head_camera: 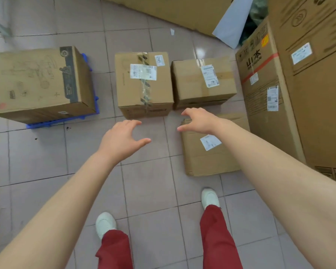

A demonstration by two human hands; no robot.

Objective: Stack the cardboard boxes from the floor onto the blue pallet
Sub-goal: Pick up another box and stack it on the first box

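The person stands on the glossy tiled floor (37,162) with both arms stretched forward and down. The left hand (122,138) and right hand (199,121) are both spread, fingers curved, holding nothing, and set about as wide apart as the taped box (144,84) just beyond them. It looks like the reach before a lift. That box is plain matte corrugated card, squarish, sealed with a patterned tape strip and carrying white shipping labels. Touching its right side sits a lower labelled box (203,80), and nearer the right hand lies a creased, softer-looking box (211,150). To the left, the blue pallet (62,121) already carries one large printed box (39,82). Next, the hands would need to clamp opposite sides of the taped box and carry it leftward.
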